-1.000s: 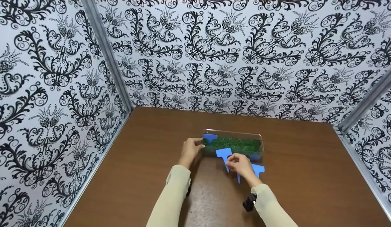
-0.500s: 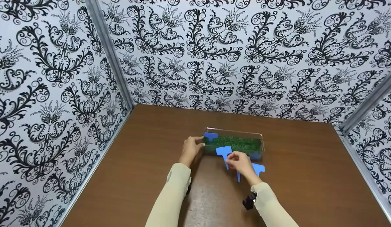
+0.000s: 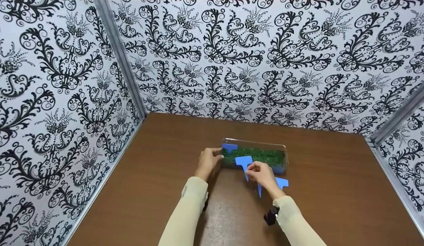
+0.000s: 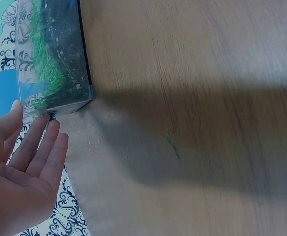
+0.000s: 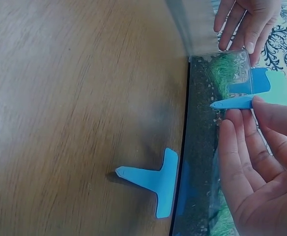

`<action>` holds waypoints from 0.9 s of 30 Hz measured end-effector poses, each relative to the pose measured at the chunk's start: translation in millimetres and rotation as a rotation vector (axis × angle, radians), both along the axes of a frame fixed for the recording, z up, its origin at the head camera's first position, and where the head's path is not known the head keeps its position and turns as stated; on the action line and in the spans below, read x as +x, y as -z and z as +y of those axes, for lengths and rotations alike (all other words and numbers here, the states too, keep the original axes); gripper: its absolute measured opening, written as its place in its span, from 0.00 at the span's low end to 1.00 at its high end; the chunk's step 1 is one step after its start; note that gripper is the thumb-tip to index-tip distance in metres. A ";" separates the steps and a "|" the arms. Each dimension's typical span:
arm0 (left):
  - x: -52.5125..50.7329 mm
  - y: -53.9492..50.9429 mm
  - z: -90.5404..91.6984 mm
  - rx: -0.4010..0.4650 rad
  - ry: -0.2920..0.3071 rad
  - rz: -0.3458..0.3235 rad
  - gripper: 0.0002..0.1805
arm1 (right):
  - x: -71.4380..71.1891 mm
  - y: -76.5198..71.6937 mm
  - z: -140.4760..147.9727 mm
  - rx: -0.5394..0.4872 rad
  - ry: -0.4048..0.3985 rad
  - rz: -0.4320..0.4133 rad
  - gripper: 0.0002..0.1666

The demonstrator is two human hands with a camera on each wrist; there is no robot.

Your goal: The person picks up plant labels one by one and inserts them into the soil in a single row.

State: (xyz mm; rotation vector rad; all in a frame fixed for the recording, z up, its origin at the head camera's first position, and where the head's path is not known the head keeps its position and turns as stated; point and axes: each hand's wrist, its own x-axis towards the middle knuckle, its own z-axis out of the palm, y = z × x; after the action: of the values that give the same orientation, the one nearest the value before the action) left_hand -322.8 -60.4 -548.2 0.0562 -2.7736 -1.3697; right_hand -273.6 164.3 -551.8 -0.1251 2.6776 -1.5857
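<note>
A clear box (image 3: 286, 160) holds green artificial grass (image 3: 266, 156) over dark pebbly material. My left hand (image 3: 207, 162) touches the box's left end, its fingers fairly straight in the left wrist view (image 4: 28, 167). My right hand (image 3: 263, 175) pinches the stem of a blue T-shaped marker (image 3: 244, 161) between thumb and fingers, in front of the box; its pointed tip faces down towards the table. Another blue marker (image 3: 229, 147) stands in the grass at the left end. On the table near the box's front lies a blue marker (image 5: 166, 182).
Beside my right wrist more blue marker parts show (image 3: 283, 182), partly hidden by the hand. A small green strand (image 4: 172, 146) lies on the brown table (image 3: 157, 153). Patterned walls (image 3: 232, 68) with grey metal edging enclose the table.
The held marker has risen slightly and its head now overlaps the box's front a little more. My left hand stays at the box's left end.
</note>
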 end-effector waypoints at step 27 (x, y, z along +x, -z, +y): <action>1.2 1.0 1.3 0.031 0.008 0.036 0.18 | -8.5 -3.5 -5.3 -0.054 0.043 0.019 0.02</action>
State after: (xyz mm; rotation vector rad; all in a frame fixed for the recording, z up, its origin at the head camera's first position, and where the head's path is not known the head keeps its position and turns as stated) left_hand -321.6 -59.1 -549.2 0.0222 -2.7266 -1.4013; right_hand -282.1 159.0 -548.3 -0.0847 2.6696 -1.6786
